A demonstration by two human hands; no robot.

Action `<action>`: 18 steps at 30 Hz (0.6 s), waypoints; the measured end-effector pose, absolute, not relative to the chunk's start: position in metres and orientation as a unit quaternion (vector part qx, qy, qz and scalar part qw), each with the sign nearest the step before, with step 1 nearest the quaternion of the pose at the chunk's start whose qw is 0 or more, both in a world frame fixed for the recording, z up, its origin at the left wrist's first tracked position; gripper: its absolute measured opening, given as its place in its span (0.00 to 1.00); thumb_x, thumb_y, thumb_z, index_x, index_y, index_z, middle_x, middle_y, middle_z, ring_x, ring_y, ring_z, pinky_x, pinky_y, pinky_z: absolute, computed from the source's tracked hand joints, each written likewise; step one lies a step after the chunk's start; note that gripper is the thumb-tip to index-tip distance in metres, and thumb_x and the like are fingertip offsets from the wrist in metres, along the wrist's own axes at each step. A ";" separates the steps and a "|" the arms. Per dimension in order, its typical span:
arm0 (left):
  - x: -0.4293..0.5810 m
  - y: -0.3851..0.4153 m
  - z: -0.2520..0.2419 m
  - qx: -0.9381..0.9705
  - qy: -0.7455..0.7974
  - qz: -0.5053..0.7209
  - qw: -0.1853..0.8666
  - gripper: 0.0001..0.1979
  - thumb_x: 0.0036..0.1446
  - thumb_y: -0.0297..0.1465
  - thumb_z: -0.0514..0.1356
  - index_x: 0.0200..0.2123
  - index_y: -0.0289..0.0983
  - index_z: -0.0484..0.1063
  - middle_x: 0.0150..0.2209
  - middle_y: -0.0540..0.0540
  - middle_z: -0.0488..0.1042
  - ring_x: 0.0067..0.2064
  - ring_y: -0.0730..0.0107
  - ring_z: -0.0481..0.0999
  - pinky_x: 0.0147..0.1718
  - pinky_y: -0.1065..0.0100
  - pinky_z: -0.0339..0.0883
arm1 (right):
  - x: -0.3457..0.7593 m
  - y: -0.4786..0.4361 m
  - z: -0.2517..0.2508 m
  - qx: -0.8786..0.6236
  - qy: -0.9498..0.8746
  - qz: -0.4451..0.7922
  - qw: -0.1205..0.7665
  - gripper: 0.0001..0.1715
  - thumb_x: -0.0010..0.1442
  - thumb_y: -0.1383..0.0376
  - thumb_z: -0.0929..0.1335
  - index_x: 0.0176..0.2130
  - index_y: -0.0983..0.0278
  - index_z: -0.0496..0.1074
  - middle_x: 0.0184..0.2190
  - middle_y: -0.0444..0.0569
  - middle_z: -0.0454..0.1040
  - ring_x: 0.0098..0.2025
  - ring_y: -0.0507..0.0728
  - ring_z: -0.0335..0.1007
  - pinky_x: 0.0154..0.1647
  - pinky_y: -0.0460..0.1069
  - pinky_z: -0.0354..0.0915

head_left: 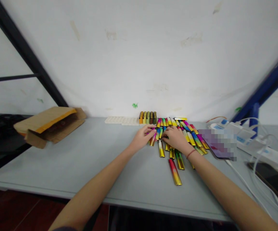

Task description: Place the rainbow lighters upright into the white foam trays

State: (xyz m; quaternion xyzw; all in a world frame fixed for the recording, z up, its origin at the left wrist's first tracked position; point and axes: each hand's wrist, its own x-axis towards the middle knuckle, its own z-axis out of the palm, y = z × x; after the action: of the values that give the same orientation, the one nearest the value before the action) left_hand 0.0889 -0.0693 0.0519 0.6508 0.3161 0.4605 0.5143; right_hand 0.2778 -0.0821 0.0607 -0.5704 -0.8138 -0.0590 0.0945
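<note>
Many shiny metallic lighters in gold, pink, blue, green and red lie in rough rows on the grey table. At the left edge of this spread, my left hand has its fingers closed around the top of a pink-and-gold lighter. My right hand reaches over the middle of the lighters, its fingers curled down among them; what its fingertips hold is hidden. A red-and-gold lighter lies apart, nearer the front. Behind my hands, a block of small upright pieces with dark tops stands against the wall.
A white perforated strip lies along the wall. An open cardboard box rests at the left. On the right are a partly blurred phone or tablet, a power strip with white cables, and a dark phone.
</note>
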 end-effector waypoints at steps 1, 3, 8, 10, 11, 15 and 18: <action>0.090 -0.071 0.053 0.635 0.313 0.459 0.537 0.22 0.54 0.45 0.62 0.46 0.36 0.67 0.32 0.49 0.73 0.29 0.71 0.76 0.31 0.68 0.72 | 0.278 -0.083 0.061 -0.567 -0.814 -0.061 0.108 0.11 0.59 0.63 0.65 0.34 0.63 0.77 0.38 0.55 0.74 0.46 0.63 0.64 0.47 0.55 0.59; 0.091 -0.073 0.055 0.609 0.309 0.452 0.574 0.24 0.54 0.46 0.62 0.47 0.37 0.66 0.33 0.49 0.73 0.30 0.70 0.77 0.32 0.68 0.72 | 0.281 -0.086 0.062 -0.553 -0.817 -0.044 0.159 0.11 0.59 0.64 0.64 0.34 0.65 0.75 0.36 0.54 0.74 0.43 0.62 0.66 0.45 0.54 0.60; 0.094 -0.077 0.053 0.608 0.289 0.443 0.592 0.23 0.53 0.44 0.64 0.48 0.38 0.66 0.33 0.50 0.72 0.33 0.68 0.78 0.33 0.68 0.70 | 0.289 -0.093 0.067 -0.512 -0.746 0.182 0.385 0.08 0.56 0.65 0.64 0.37 0.64 0.70 0.32 0.48 0.75 0.32 0.54 0.70 0.35 0.49 0.65; 0.097 -0.077 0.050 0.634 0.281 0.445 0.567 0.22 0.54 0.43 0.64 0.47 0.37 0.66 0.34 0.49 0.73 0.33 0.68 0.77 0.36 0.67 0.70 | 0.290 -0.095 0.069 -0.478 -0.706 0.282 0.441 0.10 0.56 0.62 0.64 0.38 0.64 0.70 0.31 0.47 0.74 0.31 0.54 0.71 0.33 0.49 0.66; 0.098 -0.078 0.049 0.649 0.282 0.444 0.550 0.20 0.55 0.42 0.63 0.46 0.37 0.67 0.35 0.48 0.73 0.34 0.68 0.77 0.38 0.66 0.70 | 0.289 -0.096 0.070 -0.465 -0.691 0.318 0.453 0.12 0.57 0.61 0.64 0.39 0.64 0.70 0.30 0.47 0.74 0.31 0.54 0.71 0.32 0.49 0.66; 0.103 -0.082 0.048 0.697 0.294 0.434 0.489 0.16 0.57 0.38 0.61 0.45 0.36 0.68 0.40 0.44 0.74 0.44 0.63 0.75 0.45 0.63 0.67 | 0.286 -0.101 0.072 -0.449 -0.688 0.347 0.453 0.17 0.60 0.57 0.62 0.42 0.64 0.70 0.24 0.44 0.70 0.27 0.53 0.68 0.28 0.48 0.64; 0.104 -0.084 0.047 0.707 0.302 0.428 0.475 0.15 0.59 0.37 0.60 0.46 0.36 0.67 0.42 0.43 0.74 0.47 0.62 0.74 0.47 0.62 0.66 | 0.285 -0.104 0.070 -0.441 -0.705 0.312 0.459 0.16 0.61 0.57 0.61 0.43 0.64 0.70 0.25 0.45 0.70 0.28 0.52 0.68 0.30 0.48 0.64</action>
State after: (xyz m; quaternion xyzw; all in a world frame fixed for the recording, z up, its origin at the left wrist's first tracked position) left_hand 0.1043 -0.0844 0.0472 0.7068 0.3018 0.4282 0.4754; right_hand 0.2847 -0.1038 0.0702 -0.4410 -0.7052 0.3116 0.4594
